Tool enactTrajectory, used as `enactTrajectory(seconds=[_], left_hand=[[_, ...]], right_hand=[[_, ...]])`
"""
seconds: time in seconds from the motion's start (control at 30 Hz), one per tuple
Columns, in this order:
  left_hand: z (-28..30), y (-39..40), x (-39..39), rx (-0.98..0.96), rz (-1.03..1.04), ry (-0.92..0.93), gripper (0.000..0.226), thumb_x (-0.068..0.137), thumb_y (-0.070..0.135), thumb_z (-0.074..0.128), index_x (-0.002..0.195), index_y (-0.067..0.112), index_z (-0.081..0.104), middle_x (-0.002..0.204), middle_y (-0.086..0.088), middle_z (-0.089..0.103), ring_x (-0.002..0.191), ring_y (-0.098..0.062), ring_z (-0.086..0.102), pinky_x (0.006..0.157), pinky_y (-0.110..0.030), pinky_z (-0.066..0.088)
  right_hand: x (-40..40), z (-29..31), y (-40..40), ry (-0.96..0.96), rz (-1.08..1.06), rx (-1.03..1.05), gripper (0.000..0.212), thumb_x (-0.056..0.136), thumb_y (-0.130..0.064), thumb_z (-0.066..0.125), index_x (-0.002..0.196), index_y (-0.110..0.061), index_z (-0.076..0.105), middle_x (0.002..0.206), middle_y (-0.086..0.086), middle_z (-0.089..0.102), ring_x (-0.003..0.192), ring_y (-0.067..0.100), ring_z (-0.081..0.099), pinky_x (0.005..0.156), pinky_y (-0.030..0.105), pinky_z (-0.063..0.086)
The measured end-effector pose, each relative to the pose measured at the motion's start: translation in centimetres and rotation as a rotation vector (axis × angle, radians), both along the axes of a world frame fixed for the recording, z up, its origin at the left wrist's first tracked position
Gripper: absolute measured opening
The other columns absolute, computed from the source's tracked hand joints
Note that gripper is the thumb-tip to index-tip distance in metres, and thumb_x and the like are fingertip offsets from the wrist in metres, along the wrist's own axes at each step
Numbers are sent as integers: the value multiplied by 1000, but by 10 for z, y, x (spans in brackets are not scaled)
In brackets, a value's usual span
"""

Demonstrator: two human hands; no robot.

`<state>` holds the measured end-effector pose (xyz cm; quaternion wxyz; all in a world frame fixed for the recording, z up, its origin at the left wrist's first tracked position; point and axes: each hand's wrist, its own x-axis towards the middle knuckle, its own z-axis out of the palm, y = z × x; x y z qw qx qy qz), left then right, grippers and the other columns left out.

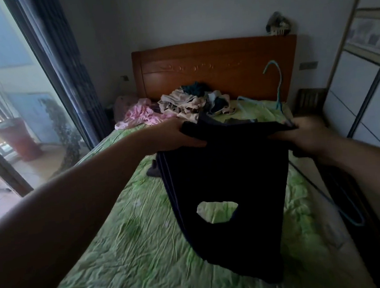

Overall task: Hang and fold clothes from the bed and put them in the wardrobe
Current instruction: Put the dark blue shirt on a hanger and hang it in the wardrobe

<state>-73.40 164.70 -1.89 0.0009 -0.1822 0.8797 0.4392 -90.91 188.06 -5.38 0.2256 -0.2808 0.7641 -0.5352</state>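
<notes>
Dark garment [229, 186]: held up over the bed by its top edge, one corner in each hand, hanging down with its lower end reaching the sheet; pale stripes down its left side; an oval gap near the middle showing green sheet behind.
Window [3, 91]: far left, glass door onto a balcony, dark curtain [67, 62] beside it.
Left arm: stretched forward from the lower left, forearm bare, rising toward the middle of the view.
Left hand [172, 136]: closed on the garment's top left corner, thumb on the near side, fingers wrapped behind the cloth.
Pink garment [140, 116]: crumpled at the far left of the bed, near the headboard.
Clothes pile [194, 102]: beige, teal and dark pieces heaped at the head of the bed, just beyond the held garment.
Bed [125, 253]: wrinkled green sheet, wooden headboard [214, 68] at the far end.
Blue hanger [275, 83]: leaning up against the headboard at right, hook uppermost.
Right hand [307, 135]: blurred, closed on the garment's top right corner, knuckles toward the camera.
Right arm: coming in from the right edge, bare, angled up and left.
Second hanger [348, 208]: lying along the bed's right edge, below the right arm.
Wardrobe [365, 105]: right side, sliding panels, apart from the garment.
</notes>
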Motion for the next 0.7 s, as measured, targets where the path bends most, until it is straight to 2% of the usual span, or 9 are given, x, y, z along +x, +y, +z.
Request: enactTrajectory(seconds=[0.13, 0.23, 0.3, 0.4, 0.43, 0.5, 0.57, 0.63, 0.7], left_hand=[[5, -8, -7, 291, 120, 215, 36, 79, 32, 70, 105, 8, 67, 104, -10, 72, 95, -24, 70, 87, -34, 55], [15, 1, -12, 455, 176, 351, 18, 94, 24, 57, 99, 8, 63, 92, -5, 72, 79, -14, 71, 71, -23, 57], [13, 6, -13, 458, 221, 334, 16, 96, 24, 55, 95, 10, 61, 82, -2, 72, 69, -11, 70, 63, -22, 57], [6, 3, -11, 401, 193, 146, 40, 82, 42, 69, 107, 10, 64, 105, -10, 72, 91, -21, 71, 84, -34, 57], [4, 3, -8, 375, 131, 63, 49, 77, 45, 72, 111, 11, 64, 110, -10, 71, 97, -24, 70, 87, -35, 56], [-2, 3, -7, 358, 47, -10, 40, 78, 37, 71, 110, 14, 64, 109, -7, 72, 97, -22, 70, 81, -31, 57], [-6, 7, -8, 464, 109, 26, 23, 86, 28, 66, 104, 13, 65, 99, -7, 74, 84, -19, 73, 70, -27, 59], [-7, 11, -9, 585, 202, 87, 23, 89, 30, 63, 99, 9, 66, 91, -7, 74, 72, -18, 72, 62, -27, 59], [-10, 12, -12, 626, 237, 91, 30, 89, 36, 62, 97, 7, 66, 87, -8, 74, 73, -19, 72, 62, -27, 59]], right_hand=[[3, 15, 0, 174, 66, 157, 25, 82, -3, 70, 65, -8, 53, 35, -5, 46, 31, 0, 42, 34, 12, 30], [8, 2, 0, 113, 141, 318, 29, 86, -7, 67, 62, -7, 52, 33, -7, 43, 27, 0, 38, 34, 12, 28], [7, -4, -2, -22, 112, 254, 25, 89, -5, 62, 66, -7, 53, 31, -6, 38, 24, 2, 31, 33, 16, 26], [-1, -7, -6, -30, 65, 188, 15, 89, -10, 64, 76, -7, 57, 41, -1, 31, 31, 8, 23, 44, 26, 19], [-3, -8, -8, -4, 55, 166, 15, 87, -12, 66, 76, -9, 56, 46, 0, 29, 35, 9, 22, 46, 27, 18], [-4, -9, -9, 16, 50, 120, 14, 85, -13, 69, 77, -15, 57, 52, 2, 29, 40, 11, 22, 42, 24, 18], [2, -10, -7, 0, 86, 64, 11, 84, -9, 70, 88, -11, 60, 58, 2, 40, 36, 9, 32, 35, 18, 23], [10, -16, -6, 32, 78, -40, 22, 82, -4, 70, 100, -4, 59, 75, 5, 57, 33, -1, 45, 34, 11, 31], [18, -23, -8, 109, -41, -201, 21, 78, -13, 74, 93, -8, 60, 75, -1, 64, 36, -5, 49, 37, 7, 33]])
